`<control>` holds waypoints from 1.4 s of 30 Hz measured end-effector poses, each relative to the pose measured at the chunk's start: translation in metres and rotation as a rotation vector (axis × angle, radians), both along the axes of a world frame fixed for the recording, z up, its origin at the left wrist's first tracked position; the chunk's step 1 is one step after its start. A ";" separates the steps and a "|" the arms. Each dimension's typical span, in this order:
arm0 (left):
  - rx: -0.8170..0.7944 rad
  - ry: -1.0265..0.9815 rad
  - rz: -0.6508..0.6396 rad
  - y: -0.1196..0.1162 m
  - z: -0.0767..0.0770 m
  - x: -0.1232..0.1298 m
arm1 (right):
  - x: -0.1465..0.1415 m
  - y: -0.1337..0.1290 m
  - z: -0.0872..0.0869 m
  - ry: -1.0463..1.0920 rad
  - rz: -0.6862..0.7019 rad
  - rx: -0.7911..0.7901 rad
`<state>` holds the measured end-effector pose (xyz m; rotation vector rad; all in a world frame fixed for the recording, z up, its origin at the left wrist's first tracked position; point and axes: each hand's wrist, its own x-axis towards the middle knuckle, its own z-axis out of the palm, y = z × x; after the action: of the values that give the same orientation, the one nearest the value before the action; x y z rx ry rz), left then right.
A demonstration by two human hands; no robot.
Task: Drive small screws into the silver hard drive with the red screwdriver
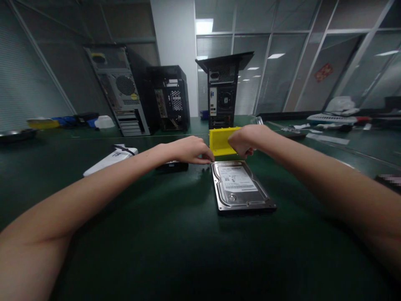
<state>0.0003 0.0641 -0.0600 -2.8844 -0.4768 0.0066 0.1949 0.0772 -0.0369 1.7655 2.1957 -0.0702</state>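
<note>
Bench work on a computer hard drive, two bare hands engaged. The hard drive [237,184] lies flat on the dark green table [150,246], label side up, in front of the person and a little to the right of the middle. Its long axis runs away from the person, the far end leaning slightly leftward. Both hands stand at that far end, so that the drive extends from them back towards the body. The left hand [194,150] is the nearer: its fingers, bent downward and set narrowly together, reach the far left corner. The right hand [246,139] is curled beyond the far right corner, overlapping the side of a yellow bin [219,142] that stands just behind the drive. The fingertips are small and partly hidden, so an onlooker cannot tell whether either hand grips anything. Under the left wrist sits a dark object [172,166], perhaps a second component; farther left, near the forearm, lies a white case [109,161] with a dark strap. Three computer towers [127,83] stand upright at the rear.
</note>
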 end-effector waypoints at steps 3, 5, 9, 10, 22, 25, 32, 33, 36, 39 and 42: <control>-0.007 0.000 -0.001 0.001 0.000 -0.001 | 0.008 -0.002 0.011 -0.082 -0.082 -0.142; -0.013 0.006 0.003 0.002 0.000 -0.001 | 0.013 0.000 0.012 -0.090 -0.112 -0.217; -0.030 0.008 0.021 0.000 0.000 0.000 | 0.020 0.013 0.000 -0.051 -0.134 -0.288; -0.037 0.009 0.028 -0.001 0.001 0.000 | 0.021 0.018 -0.004 -0.040 -0.136 -0.295; -0.274 -0.026 0.128 -0.008 0.005 0.005 | 0.034 0.045 -0.025 0.066 -0.163 -0.325; -0.289 -0.041 0.130 -0.008 0.006 0.005 | 0.034 0.046 -0.027 0.083 -0.162 -0.325; -0.310 -0.048 0.134 -0.010 0.006 0.005 | 0.033 0.042 -0.023 0.094 -0.148 -0.351; -0.313 -0.048 0.131 -0.010 0.006 0.005 | 0.033 0.042 -0.023 0.095 -0.144 -0.353; -0.315 -0.047 0.123 -0.009 0.006 0.005 | 0.030 0.040 -0.023 0.089 -0.132 -0.351; -0.310 -0.059 0.117 -0.007 0.005 0.004 | 0.028 0.040 -0.025 0.080 -0.119 -0.339; -0.303 -0.085 0.106 -0.006 0.004 0.004 | 0.027 0.041 -0.027 0.078 -0.108 -0.327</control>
<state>0.0044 0.0586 -0.0555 -3.1605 -0.6991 -0.0295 0.2224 0.1182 -0.0635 1.7157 1.9995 -0.5005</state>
